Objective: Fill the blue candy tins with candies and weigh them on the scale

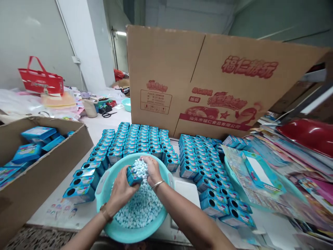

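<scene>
Over a turquoise basin (131, 238) of small pale-blue and white candies (139, 211), my left hand (120, 190) grips a small blue candy box (132, 176), tilted toward the right. My right hand (153, 171) is cupped around a heap of the candies (140, 168), pressed up to the box's top. The heap hides the box's opening. Rows of matching blue boxes with round dark holes stand behind the basin (135, 139) and to its right (213, 207). A few more (79, 193) line up at its left.
At left, an open cardboard carton (52, 166) holds blue boxes. A large printed cardboard sheet (161, 69) stands behind the rows. A white lid-like tray (186, 192) lies right of the basin. Bags and flattened packaging (262, 173) pile up at right; scissors (109, 114) lie far left.
</scene>
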{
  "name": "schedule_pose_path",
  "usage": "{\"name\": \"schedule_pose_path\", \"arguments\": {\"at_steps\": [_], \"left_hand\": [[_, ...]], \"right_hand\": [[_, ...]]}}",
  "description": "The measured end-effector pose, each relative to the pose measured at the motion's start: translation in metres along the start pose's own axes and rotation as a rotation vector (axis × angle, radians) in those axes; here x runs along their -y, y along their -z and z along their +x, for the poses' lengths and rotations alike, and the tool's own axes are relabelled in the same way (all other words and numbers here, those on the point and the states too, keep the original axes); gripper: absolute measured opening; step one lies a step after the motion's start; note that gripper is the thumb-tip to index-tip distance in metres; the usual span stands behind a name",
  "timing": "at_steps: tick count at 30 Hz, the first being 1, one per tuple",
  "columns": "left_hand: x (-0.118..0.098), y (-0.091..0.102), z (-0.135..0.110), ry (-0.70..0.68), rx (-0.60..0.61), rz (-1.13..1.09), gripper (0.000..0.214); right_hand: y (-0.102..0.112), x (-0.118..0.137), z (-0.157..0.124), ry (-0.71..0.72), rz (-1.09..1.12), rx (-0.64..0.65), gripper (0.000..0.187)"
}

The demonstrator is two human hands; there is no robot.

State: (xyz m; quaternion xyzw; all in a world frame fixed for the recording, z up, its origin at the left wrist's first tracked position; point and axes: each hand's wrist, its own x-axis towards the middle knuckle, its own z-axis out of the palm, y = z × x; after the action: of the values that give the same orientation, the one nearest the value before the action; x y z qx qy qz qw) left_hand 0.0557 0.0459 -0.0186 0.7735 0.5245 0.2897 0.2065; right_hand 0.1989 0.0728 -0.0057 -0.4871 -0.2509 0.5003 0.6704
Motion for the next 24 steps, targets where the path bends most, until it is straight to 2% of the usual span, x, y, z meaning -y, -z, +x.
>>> {"name": "schedule_pose_path", "arguments": {"at_steps": [5, 10, 14, 24], "left_hand": [[0.000, -0.003, 0.009, -0.032, -0.071, -0.019, 0.068], [0.006, 0.000, 0.008, -0.048, -0.088, -0.003, 0.068], [0.007, 0.006, 0.009, -0.120, -0.069, 0.008, 0.067], [0.005, 0.010, 0.015, -0.189, -0.013, -0.006, 0.066]], "right_hand": [[-0.013, 0.008, -0.002, 0.013, 0.085, 0.008, 0.011], [-0.014, 0.009, -0.005, -0.037, 0.105, 0.026, 0.010], [-0.014, 0.013, -0.007, -0.041, 0.114, 0.051, 0.009], [-0.010, 0.006, -0.002, -0.089, 0.200, -0.004, 0.025]]}}
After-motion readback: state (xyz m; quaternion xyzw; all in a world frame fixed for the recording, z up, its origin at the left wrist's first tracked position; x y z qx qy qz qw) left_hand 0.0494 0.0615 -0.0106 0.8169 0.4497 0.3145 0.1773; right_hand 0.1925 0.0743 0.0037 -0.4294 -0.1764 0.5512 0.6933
